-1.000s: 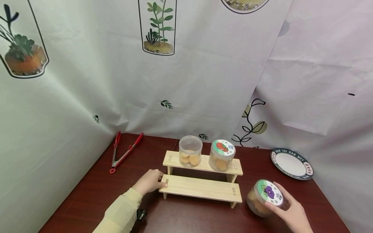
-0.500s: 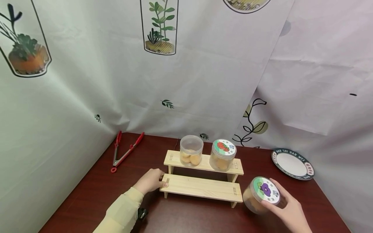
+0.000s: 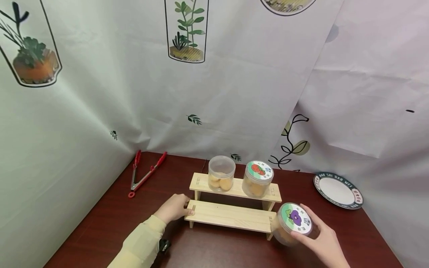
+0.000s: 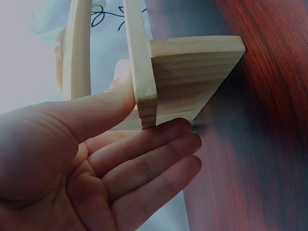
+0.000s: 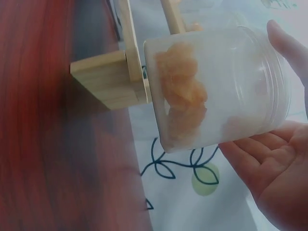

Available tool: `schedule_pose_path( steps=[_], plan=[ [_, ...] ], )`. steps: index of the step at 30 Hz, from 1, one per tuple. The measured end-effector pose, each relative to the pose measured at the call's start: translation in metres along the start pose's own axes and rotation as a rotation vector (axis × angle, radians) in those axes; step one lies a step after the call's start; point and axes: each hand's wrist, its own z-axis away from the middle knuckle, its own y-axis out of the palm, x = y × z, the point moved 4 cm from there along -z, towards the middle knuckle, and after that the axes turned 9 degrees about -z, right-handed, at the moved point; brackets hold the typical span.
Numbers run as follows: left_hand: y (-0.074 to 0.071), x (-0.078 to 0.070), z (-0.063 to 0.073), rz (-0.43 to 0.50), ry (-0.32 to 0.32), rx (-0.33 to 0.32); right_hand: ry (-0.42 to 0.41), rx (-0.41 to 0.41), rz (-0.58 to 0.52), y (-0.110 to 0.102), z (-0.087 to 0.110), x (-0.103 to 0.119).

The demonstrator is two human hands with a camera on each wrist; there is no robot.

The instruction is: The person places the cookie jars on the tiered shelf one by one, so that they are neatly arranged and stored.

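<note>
A two-step wooden shelf [image 3: 231, 217] stands on the dark red table. My left hand [image 3: 173, 209] pinches the left end of its lower step, thumb on top and fingers beneath, as the left wrist view shows. On the right, my right hand [image 3: 320, 238] grips a clear jar [image 5: 216, 86] with a green-and-white lid [image 3: 296, 219] bearing a purple flower. Orange-brown pieces lie in that jar, which is tilted at the lower step's right end. The upper step bears a lidless jar [image 3: 221, 174] with round cookies and a lidded jar [image 3: 257, 179] with a red picture on its lid.
Red-handled tongs [image 3: 145, 175] lie spread at the table's back left. A white plate [image 3: 338, 190] with a dark patterned rim is at the back right, close to the wall cloth [image 3: 234, 93]. Cloth also bounds the left side.
My right hand has carried the purple-flower jar leftward and slightly up, from beside the shelf to the lower step's right end. The left hand keeps its grip on the shelf.
</note>
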Motion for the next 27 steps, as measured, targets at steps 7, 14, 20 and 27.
schedule_pose_path(
  steps=[7,14,20,27],
  plan=[
    [0.000,-0.002,0.000,0.001,0.002,-0.002,-0.027,0.012,-0.014,0.007,-0.001,0.012],
    [0.001,0.000,0.000,-0.004,0.004,-0.003,-0.077,0.015,-0.019,0.017,-0.002,0.019],
    [0.002,0.001,0.000,0.005,0.001,0.005,-0.091,0.028,-0.034,0.023,-0.004,0.023],
    [0.002,0.002,0.000,-0.003,0.006,-0.004,-0.099,0.043,-0.006,0.032,-0.006,0.026]
  ],
)
